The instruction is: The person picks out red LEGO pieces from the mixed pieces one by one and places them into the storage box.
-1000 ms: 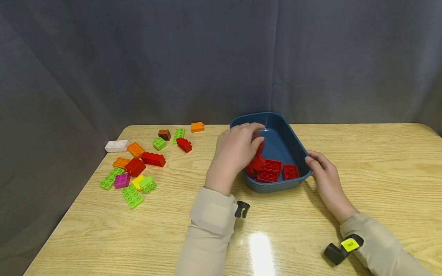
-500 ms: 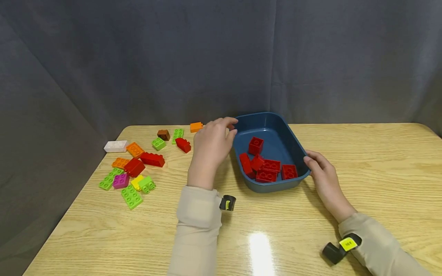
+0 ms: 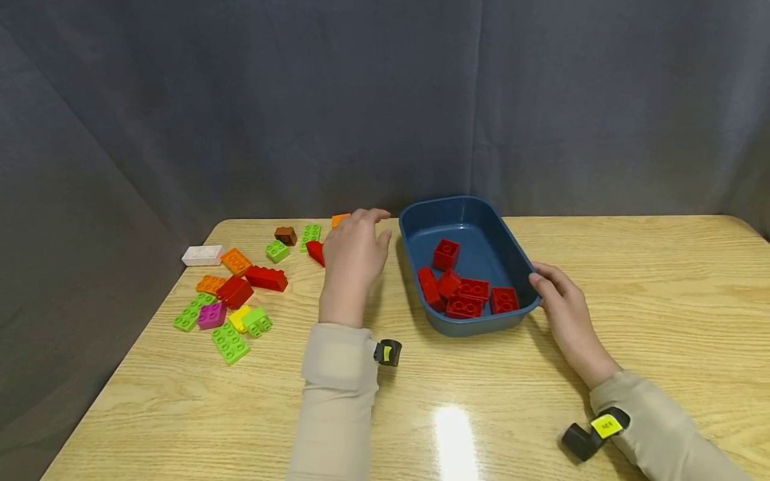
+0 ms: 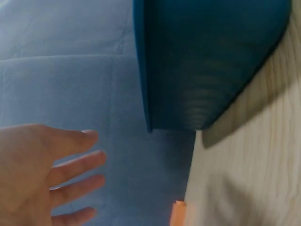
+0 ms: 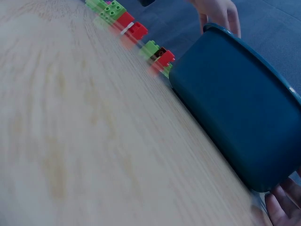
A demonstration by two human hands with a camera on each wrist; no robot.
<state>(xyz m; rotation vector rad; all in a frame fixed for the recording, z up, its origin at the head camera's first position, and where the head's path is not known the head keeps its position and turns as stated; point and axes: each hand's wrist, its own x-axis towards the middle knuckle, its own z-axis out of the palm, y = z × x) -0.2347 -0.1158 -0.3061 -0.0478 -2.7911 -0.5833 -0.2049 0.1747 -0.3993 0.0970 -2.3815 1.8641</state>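
Head view: the left hand [image 3: 353, 260] hangs with thumb and fingers parted, holding nothing, while the right hand [image 3: 565, 307] grips a corner of the blue plastic tub [image 3: 484, 244]. The tub sits to the left hand's right, red toy bricks [image 3: 446, 254] inside it. Just left of the left hand, a red pointed brick [image 3: 315, 252] is partly hidden by it; beyond its knuckles an orange brick [image 3: 339, 220] peeks out. A low, blind sweep could knock either, and the orange one, near the tabletop's [image 3: 650, 280] far edge, might go over. Farther left, a red block [image 3: 235, 291] is crowded by neighbours, so pinching it could drag them. The right hand's one-corner hold might swivel the tub if pulled unevenly.
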